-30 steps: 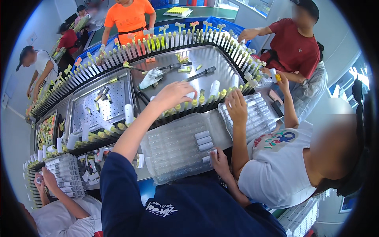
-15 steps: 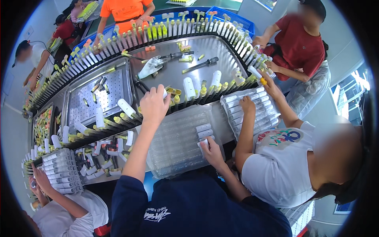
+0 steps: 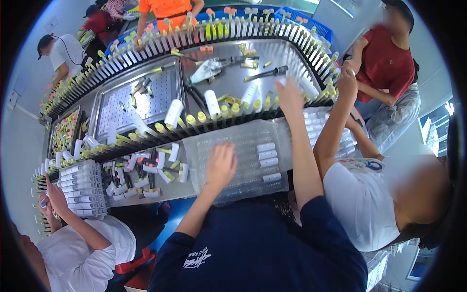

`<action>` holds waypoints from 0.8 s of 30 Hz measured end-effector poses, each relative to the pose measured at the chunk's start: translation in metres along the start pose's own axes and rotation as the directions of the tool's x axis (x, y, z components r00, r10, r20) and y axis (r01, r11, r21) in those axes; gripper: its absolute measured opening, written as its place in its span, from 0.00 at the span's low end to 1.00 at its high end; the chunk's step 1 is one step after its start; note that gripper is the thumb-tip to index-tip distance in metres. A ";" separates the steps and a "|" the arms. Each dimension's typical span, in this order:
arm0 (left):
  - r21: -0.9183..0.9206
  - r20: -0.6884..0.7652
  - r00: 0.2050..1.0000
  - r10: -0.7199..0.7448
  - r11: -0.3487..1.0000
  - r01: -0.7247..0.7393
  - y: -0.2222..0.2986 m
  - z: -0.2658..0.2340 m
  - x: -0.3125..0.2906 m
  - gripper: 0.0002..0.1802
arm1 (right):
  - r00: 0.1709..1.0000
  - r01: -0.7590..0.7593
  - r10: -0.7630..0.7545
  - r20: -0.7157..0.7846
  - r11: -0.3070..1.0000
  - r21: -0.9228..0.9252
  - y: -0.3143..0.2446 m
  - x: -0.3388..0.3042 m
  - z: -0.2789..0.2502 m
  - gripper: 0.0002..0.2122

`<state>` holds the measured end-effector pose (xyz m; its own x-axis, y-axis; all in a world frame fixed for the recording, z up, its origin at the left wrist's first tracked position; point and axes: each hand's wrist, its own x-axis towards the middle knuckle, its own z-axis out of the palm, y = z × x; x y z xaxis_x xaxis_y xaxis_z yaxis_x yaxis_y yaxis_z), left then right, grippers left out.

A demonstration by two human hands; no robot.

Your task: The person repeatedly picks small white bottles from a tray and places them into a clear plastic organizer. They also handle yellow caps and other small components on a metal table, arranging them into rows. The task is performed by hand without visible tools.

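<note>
A clear plastic tray (image 3: 202, 146) with rows of moulded slots lies in front of me. Several white rounded tubular pieces (image 3: 267, 155) sit in its right-hand slots, and a separate one (image 3: 271, 177) rests nearer to me. Over the tray's middle is my left hand (image 3: 222, 164), its fingers bent and close together; whatever they hold is hidden beneath. My right hand (image 3: 290, 100) reaches to the near edge of the black rack (image 3: 214, 125), among upright yellow-tipped sticks and white pieces (image 3: 249, 92). Motion blurs its fingers, so its grip cannot be made out.
White-and-yellow tools (image 3: 141, 170) lie heaped left of my tray. Inside the rack are a perforated metal tray (image 3: 109, 117) and a white glove (image 3: 206, 70). Close on my right a co-worker's arm (image 3: 335, 114) reaches past another filled tray (image 3: 321, 127). More co-workers stand around.
My left hand has come from the rack to the tray. My right hand has left a white piece in the tray and moved forward to the rack. The view has shifted slightly.
</note>
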<state>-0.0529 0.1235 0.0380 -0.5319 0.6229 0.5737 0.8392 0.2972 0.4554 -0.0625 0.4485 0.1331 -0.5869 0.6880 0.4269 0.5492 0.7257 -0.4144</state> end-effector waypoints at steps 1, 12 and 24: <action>-0.077 0.100 0.994 0.039 0.997 -0.031 0.006 0.012 -0.009 0.19 | 0.992 0.108 -0.108 0.061 0.994 0.009 0.005 0.000 0.017 0.20; -0.284 0.363 0.910 0.201 0.954 -0.097 0.016 0.174 0.031 0.22 | 0.804 0.594 -0.594 -0.017 0.804 -0.011 -0.048 -0.077 0.015 0.32; -0.070 0.585 0.811 -0.024 0.994 0.080 0.011 0.215 0.046 0.18 | 0.864 0.226 -0.271 0.424 0.962 0.154 0.102 -0.304 -0.017 0.14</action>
<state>-0.0437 0.3108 -0.0769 -0.3852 0.9212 0.0556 0.7839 0.2947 0.5465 0.1821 0.3133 -0.0251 -0.9083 0.3941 0.1401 0.3039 0.8520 -0.4263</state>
